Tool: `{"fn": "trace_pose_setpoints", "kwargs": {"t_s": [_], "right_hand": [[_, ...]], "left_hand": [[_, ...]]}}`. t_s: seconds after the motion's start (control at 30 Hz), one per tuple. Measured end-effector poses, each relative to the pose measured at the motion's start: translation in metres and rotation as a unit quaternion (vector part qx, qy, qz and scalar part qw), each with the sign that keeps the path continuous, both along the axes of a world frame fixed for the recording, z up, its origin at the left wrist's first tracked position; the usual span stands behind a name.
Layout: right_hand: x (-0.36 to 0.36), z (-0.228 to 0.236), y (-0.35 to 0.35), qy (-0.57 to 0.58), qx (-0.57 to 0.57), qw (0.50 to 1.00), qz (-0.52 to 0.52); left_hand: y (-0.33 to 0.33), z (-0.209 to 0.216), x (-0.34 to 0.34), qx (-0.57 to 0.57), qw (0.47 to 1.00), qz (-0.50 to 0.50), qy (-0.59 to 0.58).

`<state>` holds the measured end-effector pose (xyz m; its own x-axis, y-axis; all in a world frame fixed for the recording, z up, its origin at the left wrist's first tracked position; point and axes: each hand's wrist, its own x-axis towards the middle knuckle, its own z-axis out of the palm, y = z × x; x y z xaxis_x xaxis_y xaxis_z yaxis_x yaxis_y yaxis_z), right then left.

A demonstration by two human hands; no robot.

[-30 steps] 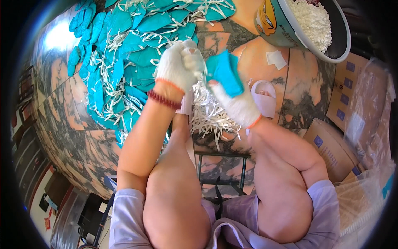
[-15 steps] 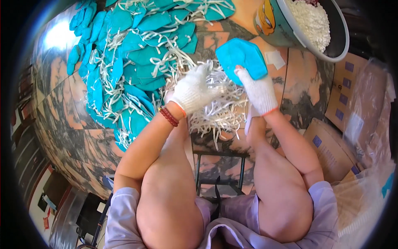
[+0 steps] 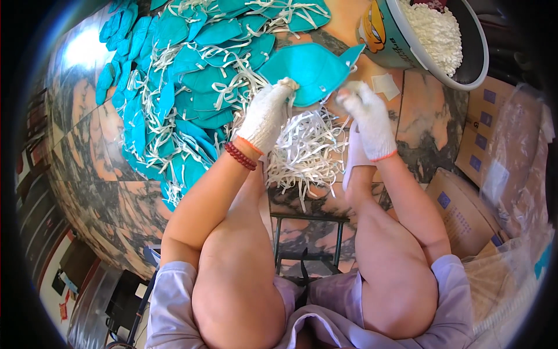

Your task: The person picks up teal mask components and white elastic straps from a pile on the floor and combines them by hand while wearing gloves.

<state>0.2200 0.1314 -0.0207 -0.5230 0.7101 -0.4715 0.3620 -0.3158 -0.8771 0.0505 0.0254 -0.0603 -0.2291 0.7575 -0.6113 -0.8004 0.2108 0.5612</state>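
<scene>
My left hand [image 3: 268,113], in a white knitted glove, pinches the lower left edge of a turquoise cup-shaped face mask [image 3: 302,70]. The mask is held up and spread, with a pointed flap at its upper right. My gloved right hand [image 3: 366,113] is just right of the mask's lower edge, slightly apart from it. Its fingers are curled together and a little blurred; what they hold, if anything, is too small to make out. Beneath both hands lies a heap of loose white straps [image 3: 305,154] on the floor, between my feet.
A large pile of turquoise masks with white straps [image 3: 197,75] covers the floor at the upper left. A bucket [image 3: 401,35] of small white pieces stands at the upper right. Cardboard boxes [image 3: 465,209] and clear plastic sheeting [image 3: 517,157] lie on the right. A white paper scrap [image 3: 385,85] rests near the bucket.
The mask has passed from my right hand to my left and opened out from a compact shape. My left hand has risen from the straps; the right has let go of the mask's body.
</scene>
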Motion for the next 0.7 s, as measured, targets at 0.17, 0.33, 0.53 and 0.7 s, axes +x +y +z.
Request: {"fn": "trace_pose_setpoints", "kwargs": {"t_s": [0.17,0.33,0.53,0.7], "right_hand": [[-0.016,-0.023,-0.006,0.056,-0.096,0.994,-0.017],[-0.010,-0.030,-0.009,0.071,-0.194,0.978,0.032],[-0.008,-0.049,-0.012,-0.091,0.095,0.988,0.081],[-0.017,0.009,-0.054,0.052,0.171,0.959,0.220]], "left_hand": [[-0.001,-0.002,0.003,-0.010,0.999,-0.051,0.015],[-0.012,0.003,0.005,-0.081,0.987,-0.135,0.037],[-0.013,0.022,0.004,-0.141,0.959,-0.210,-0.126],[0.003,0.032,-0.013,-0.209,0.971,0.076,-0.083]]}}
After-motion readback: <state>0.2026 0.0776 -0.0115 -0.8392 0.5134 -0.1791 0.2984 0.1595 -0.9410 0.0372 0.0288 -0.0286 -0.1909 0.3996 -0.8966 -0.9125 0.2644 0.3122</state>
